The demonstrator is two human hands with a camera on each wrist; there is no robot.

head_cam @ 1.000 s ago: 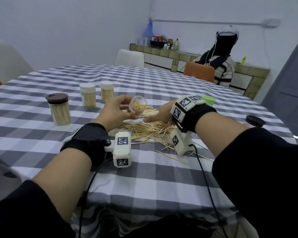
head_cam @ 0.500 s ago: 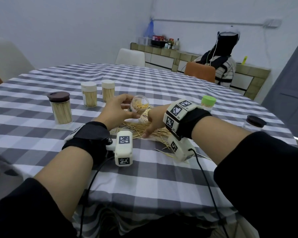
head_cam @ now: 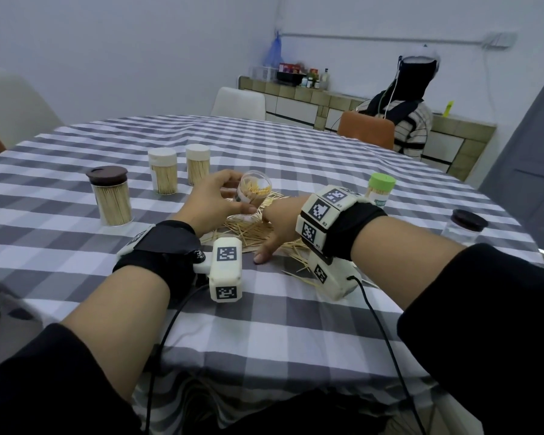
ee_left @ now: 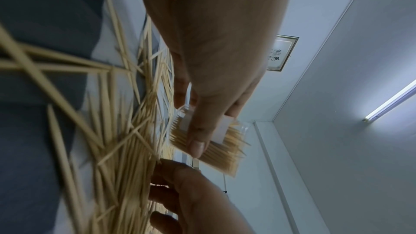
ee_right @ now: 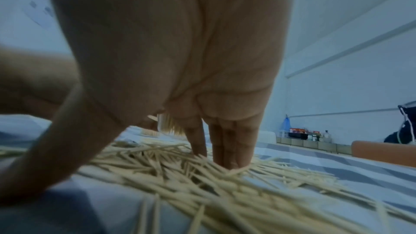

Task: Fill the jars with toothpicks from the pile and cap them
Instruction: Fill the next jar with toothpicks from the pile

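The open jar [head_cam: 254, 191] is a small clear plastic cylinder, uncapped, tilted with its mouth toward the camera and partly filled with pale toothpicks. The left hand [head_cam: 212, 202] grips it around the wall, thumb and fingers curled on it, holding it just above the far edge of the toothpick pile [head_cam: 248, 233]. In the left wrist view a white label sits on the jar under the thumb, but no writing on it can be read.

The pile is a loose scatter of thin, pointed wooden sticks on the grey-and-white checked tablecloth [head_cam: 76, 233]. The right hand [head_cam: 280, 226] is spread over it, fingers [ee_right: 229, 150] straight and pressed down into the sticks, thumb splayed to the side on the cloth.

5 other jars stand on the table. 1 full jar with a brown lid [head_cam: 110, 196] is at the left. 2 full jars with white lids [head_cam: 178, 167] stand side by side behind it. 1 jar with a green lid [head_cam: 380, 188] stands beyond the right wrist; it carries a green label, too small to read. 1 jar with a dark lid [head_cam: 464, 226] at the far right looks empty, though it is hard to be sure.
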